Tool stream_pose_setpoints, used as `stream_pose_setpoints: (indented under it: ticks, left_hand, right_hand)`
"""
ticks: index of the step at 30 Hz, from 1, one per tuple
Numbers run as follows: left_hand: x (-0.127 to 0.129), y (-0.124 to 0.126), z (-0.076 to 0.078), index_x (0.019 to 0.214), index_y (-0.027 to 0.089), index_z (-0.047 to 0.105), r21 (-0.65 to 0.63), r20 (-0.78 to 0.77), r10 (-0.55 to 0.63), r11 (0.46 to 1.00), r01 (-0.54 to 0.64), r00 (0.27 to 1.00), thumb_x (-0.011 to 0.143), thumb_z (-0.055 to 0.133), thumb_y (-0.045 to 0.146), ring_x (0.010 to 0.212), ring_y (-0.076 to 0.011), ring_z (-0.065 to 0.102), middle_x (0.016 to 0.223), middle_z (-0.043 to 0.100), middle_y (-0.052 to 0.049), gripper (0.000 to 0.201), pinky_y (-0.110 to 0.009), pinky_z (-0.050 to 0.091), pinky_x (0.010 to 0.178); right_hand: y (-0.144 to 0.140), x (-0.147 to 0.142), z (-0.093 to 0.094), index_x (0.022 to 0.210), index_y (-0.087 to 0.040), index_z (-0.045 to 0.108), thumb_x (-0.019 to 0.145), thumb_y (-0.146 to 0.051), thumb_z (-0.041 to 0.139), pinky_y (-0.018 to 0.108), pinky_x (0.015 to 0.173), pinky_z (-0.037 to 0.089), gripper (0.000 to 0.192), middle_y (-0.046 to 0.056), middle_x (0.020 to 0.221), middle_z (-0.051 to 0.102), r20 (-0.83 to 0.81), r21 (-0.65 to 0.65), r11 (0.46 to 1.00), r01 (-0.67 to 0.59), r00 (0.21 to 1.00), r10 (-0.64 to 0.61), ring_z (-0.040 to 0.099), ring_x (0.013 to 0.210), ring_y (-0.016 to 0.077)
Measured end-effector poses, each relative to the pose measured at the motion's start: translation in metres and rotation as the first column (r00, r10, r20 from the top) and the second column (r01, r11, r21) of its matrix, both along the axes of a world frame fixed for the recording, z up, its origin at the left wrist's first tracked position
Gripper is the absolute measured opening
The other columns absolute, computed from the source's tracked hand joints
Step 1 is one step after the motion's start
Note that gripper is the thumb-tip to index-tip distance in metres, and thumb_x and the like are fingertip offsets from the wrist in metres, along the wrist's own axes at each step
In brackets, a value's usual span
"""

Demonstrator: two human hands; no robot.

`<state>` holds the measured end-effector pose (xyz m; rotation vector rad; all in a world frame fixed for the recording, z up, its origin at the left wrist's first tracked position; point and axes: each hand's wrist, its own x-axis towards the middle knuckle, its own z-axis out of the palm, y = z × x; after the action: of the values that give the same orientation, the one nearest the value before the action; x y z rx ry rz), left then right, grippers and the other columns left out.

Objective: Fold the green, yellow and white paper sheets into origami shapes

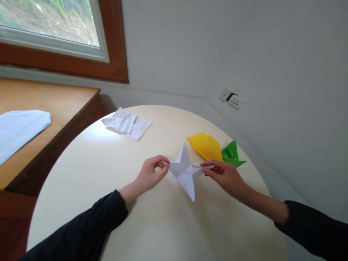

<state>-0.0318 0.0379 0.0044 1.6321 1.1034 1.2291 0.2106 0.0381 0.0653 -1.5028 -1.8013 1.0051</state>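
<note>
A white folded paper star (185, 167) with pointed arms is held just above the round table, one point toward me and one away. My left hand (150, 174) pinches its left point between thumb and fingers. On the opposite side, my right hand (224, 175) grips the right point the same way. Behind the star and close to my right hand lies a yellow folded paper piece (206, 145). A green folded paper piece (231, 154) sits beside it, touching or nearly touching.
Creased white paper sheets (123, 121) lie at the far left of the round cream table (89, 174). A wooden desk (54, 96) with a pale cloth-like item (21, 127) stands left. Walls close in behind, with a socket (236, 101) and a window frame (115, 43).
</note>
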Motion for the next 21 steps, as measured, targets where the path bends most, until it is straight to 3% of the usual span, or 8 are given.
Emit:
stream_pose_setpoints:
  ticks: [5,11,17,21]
  left_hand:
    - [0.001,-0.002,0.004,0.083,0.014,0.063,0.005,-0.018,-0.008,1.000,0.008,1.000,0.078,0.055,0.027,0.056,-0.0111,0.051,0.059,0.057,0.001,0.016,-0.023,0.041,0.057]
    - [0.003,-0.003,0.005,0.101,0.014,0.059,-0.018,0.102,-0.006,1.000,0.008,0.995,0.076,0.058,0.028,0.054,-0.0100,0.048,0.056,0.048,0.005,0.028,-0.022,0.041,0.056]
    - [0.004,0.000,0.011,0.089,0.013,0.060,-0.172,0.182,-0.042,0.982,0.074,0.982,0.074,0.060,0.034,0.050,-0.0101,0.051,0.053,0.050,0.004,0.026,-0.021,0.039,0.050]
    - [0.005,0.001,0.011,0.081,0.012,0.061,-0.188,0.147,-0.044,0.980,0.072,0.988,0.075,0.059,0.034,0.048,-0.0095,0.049,0.050,0.052,0.003,0.023,-0.020,0.036,0.046]
  right_hand:
    - [-0.002,-0.006,0.004,0.078,-0.018,0.068,0.067,-0.047,0.066,0.035,0.067,0.056,0.031,0.008,0.076,0.072,0.006,0.034,0.999,-0.033,0.999,0.033,0.068,0.069,0.0218]
    - [-0.003,-0.007,0.003,0.074,-0.018,0.067,0.069,-0.045,0.065,0.033,0.063,0.057,0.027,0.007,0.074,0.071,0.064,0.085,0.994,-0.064,0.996,0.058,0.068,0.065,0.0208]
    - [-0.004,-0.009,0.003,0.075,-0.019,0.066,0.071,-0.045,0.064,0.034,0.064,0.056,0.026,0.006,0.073,0.071,0.066,0.095,0.993,-0.073,0.996,0.067,0.067,0.065,0.0203]
    - [-0.003,-0.009,0.000,0.076,-0.019,0.065,0.071,-0.041,0.063,0.031,0.060,0.054,0.022,0.004,0.070,0.069,0.093,0.120,0.989,-0.083,0.993,0.072,0.064,0.061,0.0177]
